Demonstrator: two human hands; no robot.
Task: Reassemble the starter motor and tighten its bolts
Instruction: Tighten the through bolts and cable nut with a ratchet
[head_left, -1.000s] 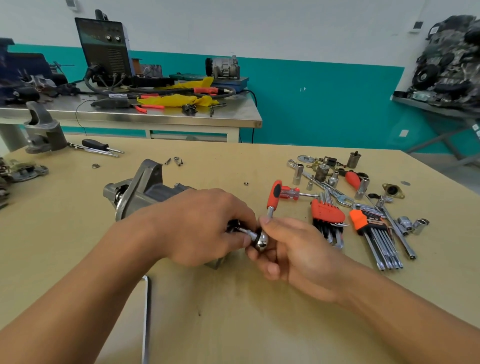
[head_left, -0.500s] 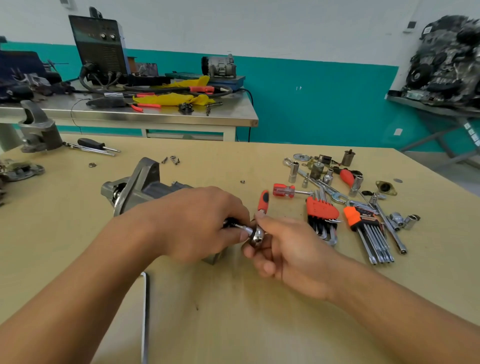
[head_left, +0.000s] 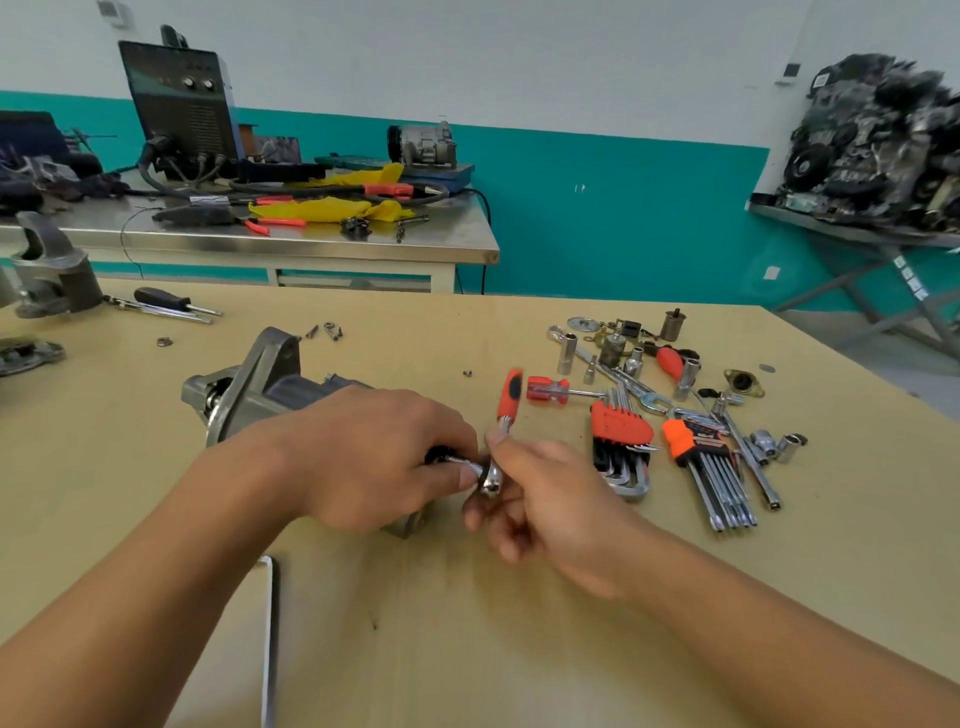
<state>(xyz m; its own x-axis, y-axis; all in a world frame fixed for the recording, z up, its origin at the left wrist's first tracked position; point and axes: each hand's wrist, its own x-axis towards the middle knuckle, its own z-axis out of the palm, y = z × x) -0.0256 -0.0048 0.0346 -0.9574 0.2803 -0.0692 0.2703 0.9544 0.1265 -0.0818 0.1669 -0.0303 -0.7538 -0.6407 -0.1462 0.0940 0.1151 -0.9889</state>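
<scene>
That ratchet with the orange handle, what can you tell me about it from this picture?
The ratchet has a shiny metal head and a thin metal neck that runs up to an orange grip with a black inlay. The handle points up and away from the person. The right hand holds it by the head and neck, and the left hand pinches the bright metal socket where it meets the starter motor, which lies on the tan table.
</scene>
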